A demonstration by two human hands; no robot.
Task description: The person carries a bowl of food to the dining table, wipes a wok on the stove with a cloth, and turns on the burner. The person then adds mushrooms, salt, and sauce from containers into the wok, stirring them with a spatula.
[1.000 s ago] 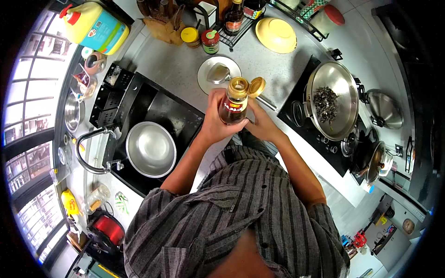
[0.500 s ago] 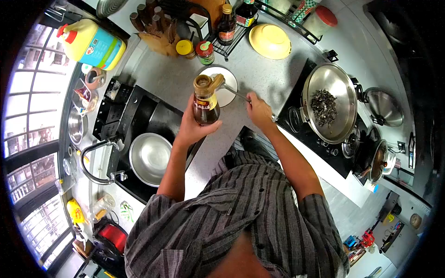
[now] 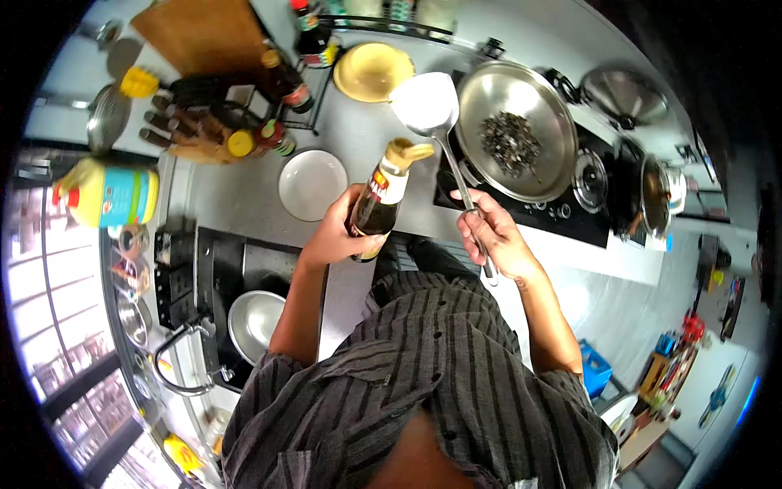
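Observation:
My left hand (image 3: 334, 232) is wrapped round a dark sauce bottle (image 3: 378, 205), upright or slightly tilted, its yellow cap flipped open. In my right hand (image 3: 498, 235) is the handle of a metal spatula (image 3: 463, 175), its broad head raised between a yellow bowl and the pan. The white plate (image 3: 313, 185) lies on the counter left of the bottle with nothing on it. On the stove, a steel pan (image 3: 551, 106) holds a heap of dark, shredded food (image 3: 511, 144).
A sink (image 3: 220, 273) with a metal bowl (image 3: 256, 324) is at the lower left. Behind are a knife block (image 3: 199, 143), jars, bottles on a rack and the yellow bowl (image 3: 373, 72). A lidded pot (image 3: 654, 196) stands right of the pan.
My right hand has left the bottle and lifted the spatula off the plate, over towards the pan. The view has turned towards the stove, and the bottle has moved with my left hand.

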